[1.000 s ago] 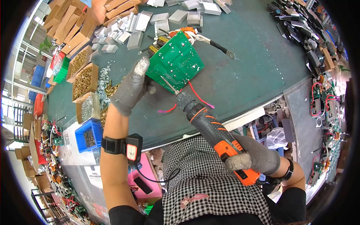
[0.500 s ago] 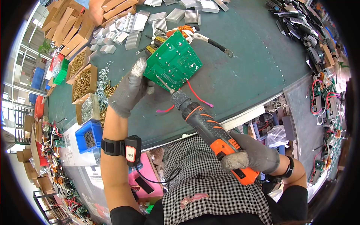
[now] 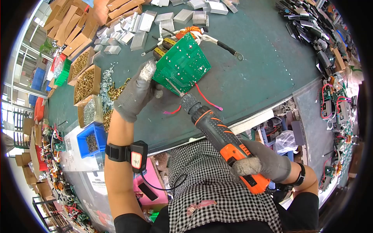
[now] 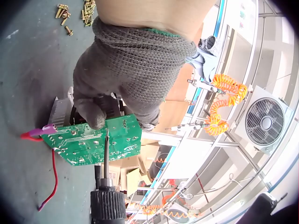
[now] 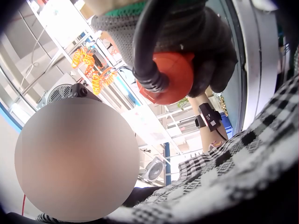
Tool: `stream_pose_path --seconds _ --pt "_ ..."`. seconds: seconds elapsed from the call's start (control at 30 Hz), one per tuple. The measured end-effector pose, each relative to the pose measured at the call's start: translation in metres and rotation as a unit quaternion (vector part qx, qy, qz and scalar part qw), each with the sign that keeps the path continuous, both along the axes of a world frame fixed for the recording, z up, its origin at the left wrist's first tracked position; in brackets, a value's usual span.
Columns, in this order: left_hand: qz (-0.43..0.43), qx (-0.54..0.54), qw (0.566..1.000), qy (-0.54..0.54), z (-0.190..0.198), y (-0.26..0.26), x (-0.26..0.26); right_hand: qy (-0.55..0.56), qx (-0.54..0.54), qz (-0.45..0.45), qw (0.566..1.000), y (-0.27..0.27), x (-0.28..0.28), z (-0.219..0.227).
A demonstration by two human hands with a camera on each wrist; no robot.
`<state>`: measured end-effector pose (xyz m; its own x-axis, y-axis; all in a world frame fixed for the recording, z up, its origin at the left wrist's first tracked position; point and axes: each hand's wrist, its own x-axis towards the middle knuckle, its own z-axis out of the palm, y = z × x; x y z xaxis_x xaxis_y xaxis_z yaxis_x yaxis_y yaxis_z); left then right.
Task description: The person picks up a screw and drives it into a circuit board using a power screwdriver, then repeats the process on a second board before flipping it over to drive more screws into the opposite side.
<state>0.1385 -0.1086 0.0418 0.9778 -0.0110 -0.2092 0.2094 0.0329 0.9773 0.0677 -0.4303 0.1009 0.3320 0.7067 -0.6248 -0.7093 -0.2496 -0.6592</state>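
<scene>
My gloved left hand [image 3: 136, 93] grips a green circuit board [image 3: 184, 64] by its left edge and tilts it up from the bench, solder side toward me. Behind the board show yellow-and-black parts, an orange-wound coil [image 3: 189, 32] and a thick white-and-black cable with a ring lug [image 3: 227, 48]. Two red wires [image 3: 204, 97] hang off its lower edge. The gloved right hand [image 3: 268, 161] holds an orange-and-black electric screwdriver [image 3: 217, 130] round its body. In the left wrist view the screwdriver's bit [image 4: 106, 154] points at the board close to the left fingers [image 4: 91, 114].
Silver heat sinks [image 3: 140, 40] lie along the back of the green bench [image 3: 264, 73]. Boxes of brass screws [image 3: 84, 85] and a blue bin [image 3: 92, 140] stand at left. Black heat sinks [image 3: 322, 46] pile up at right. A pink tray [image 3: 149, 186] sits below the bench edge.
The board, both hands and the screwdriver shift slightly within the head view, first left, then back right. Both grips stay the same, and the bit keeps to the board's lower left.
</scene>
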Motion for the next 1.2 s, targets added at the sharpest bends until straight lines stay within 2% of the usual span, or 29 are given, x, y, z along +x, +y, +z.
stream_pose_path --seconds 0.2,0.3,0.4,0.5,0.7,0.8,1.0,1.17,1.2 --pt "-0.028 -0.002 1.0 -0.013 -0.005 0.005 0.001 0.001 0.008 0.014 1.0 -0.001 0.001 -0.001" --pt "-0.068 -0.016 0.997 -0.03 -0.006 0.011 0.002 0.014 -0.007 0.015 1.0 0.004 0.001 0.002" --pt "-0.067 -0.005 0.997 -0.034 -0.004 0.011 0.002 0.013 0.011 0.005 1.0 0.009 0.001 0.003" --pt "-0.031 0.002 0.999 -0.035 -0.001 0.002 -0.002 -0.042 0.005 0.004 0.999 0.012 -0.001 0.005" --pt "-0.032 -0.021 0.999 -0.007 0.001 0.001 -0.001 -0.005 0.015 0.033 0.999 0.005 0.008 0.006" --pt "-0.064 -0.047 0.997 -0.014 -0.001 0.006 0.0 0.036 0.015 0.029 0.999 0.003 0.012 0.011" --pt "-0.021 -0.021 0.999 0.033 0.007 0.001 0.003 0.038 0.04 0.0 0.998 0.003 0.012 0.012" --pt "-0.011 -0.035 0.999 0.04 -0.001 0.009 0.01 0.039 0.012 0.013 0.999 0.001 0.017 0.011" --pt "-0.037 0.077 0.996 -0.013 -0.004 0.012 0.01 0.037 0.009 0.012 0.999 0.0 0.017 0.01"
